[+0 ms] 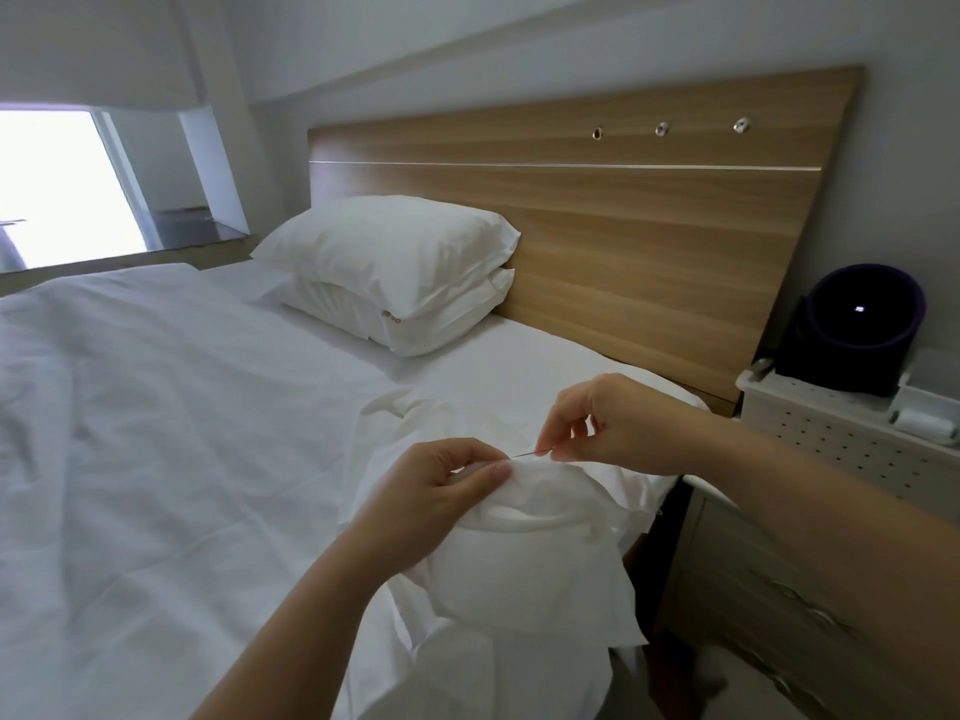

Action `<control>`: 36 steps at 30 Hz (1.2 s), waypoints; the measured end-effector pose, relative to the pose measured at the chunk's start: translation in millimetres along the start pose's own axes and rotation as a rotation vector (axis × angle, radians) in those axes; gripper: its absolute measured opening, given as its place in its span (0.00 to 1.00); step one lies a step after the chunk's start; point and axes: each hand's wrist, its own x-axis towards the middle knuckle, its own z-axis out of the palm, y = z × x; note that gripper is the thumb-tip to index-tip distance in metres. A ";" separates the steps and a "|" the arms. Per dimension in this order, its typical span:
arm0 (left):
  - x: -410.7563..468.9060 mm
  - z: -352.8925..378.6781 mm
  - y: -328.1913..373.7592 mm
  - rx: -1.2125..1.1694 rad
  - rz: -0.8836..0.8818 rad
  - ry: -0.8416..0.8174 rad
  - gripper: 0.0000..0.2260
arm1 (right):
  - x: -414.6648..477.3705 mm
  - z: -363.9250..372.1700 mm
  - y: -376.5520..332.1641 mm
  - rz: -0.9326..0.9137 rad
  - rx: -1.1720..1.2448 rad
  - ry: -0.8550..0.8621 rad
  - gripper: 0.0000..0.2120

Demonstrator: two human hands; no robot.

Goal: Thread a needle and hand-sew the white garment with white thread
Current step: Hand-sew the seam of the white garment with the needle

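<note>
Closest in the head view is the white garment (519,563), bunched up and hanging down over the edge of the bed (156,433), its upper fold lifted between the two hands. The left hand (441,485) pinches that fold, thumb on top and fingers curled beneath. The right hand (618,423) holds the needle (530,452) by its right end between thumb and forefinger, the other fingers loosely bent above. The needle lies almost level, its left end at the fold just beside the left thumb; whether it has pierced the cloth I cannot tell. No thread shows, as white on white is too fine to make out.

The garment looks light, soft and limp, so it will sag and slip unless the fold is kept taut close to the stitch, and the left-hand pinch right beside the needle seems the sensible place to hold it. The needle is thin, stiff and sharp, and easy to lose on white bedding. It is best held near the eye end, with the point kept away from the left thumb.

Beyond the hands, two stacked pillows (395,252) lean on a wooden headboard (623,241). To the right, well apart, a bedside cabinet (753,589) carries a white perforated box (841,439), a dark round device (857,324) and a small white roll (924,426), possibly a spool. Nothing lies between the hands. The loose sheets beneath could get caught up in a stitch.
</note>
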 end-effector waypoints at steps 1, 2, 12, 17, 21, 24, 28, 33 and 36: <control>-0.1 -0.1 0.2 0.001 0.000 0.000 0.10 | 0.2 0.0 0.2 -0.004 0.000 0.002 0.07; -0.1 -0.4 0.2 0.002 0.000 0.000 0.11 | 0.6 -0.2 0.0 -0.008 -0.001 0.001 0.07; 0.4 -1.0 0.2 0.016 -0.007 -0.003 0.11 | 2.9 -1.5 -1.0 -0.029 -0.012 -0.006 0.12; 1.1 -1.6 -0.1 0.006 -0.008 -0.007 0.12 | 3.1 -2.3 -1.3 -0.025 -0.018 -0.001 0.14; 1.8 -1.4 -0.1 0.016 -0.009 -0.007 0.11 | 3.1 -2.0 -3.6 -0.027 -0.022 -0.011 0.14; 2.2 -1.4 -0.2 0.020 -0.009 -0.007 0.10 | 3.9 -1.5 -6.0 -0.036 -0.023 -0.019 0.12; 2.6 -2.0 -0.3 0.034 -0.008 -0.012 0.09 | 5.3 -0.6 -5.2 -0.026 -0.021 -0.020 0.08; 2.5 -1.0 -1.1 0.039 -0.014 -0.031 0.07 | 9.1 3.5 -3.8 -0.030 -0.043 -0.014 0.07; 2.2 -0.4 -1.2 0.035 -0.011 -0.041 0.07 | 10.5 6.4 -4.0 -0.051 -0.069 0.002 0.06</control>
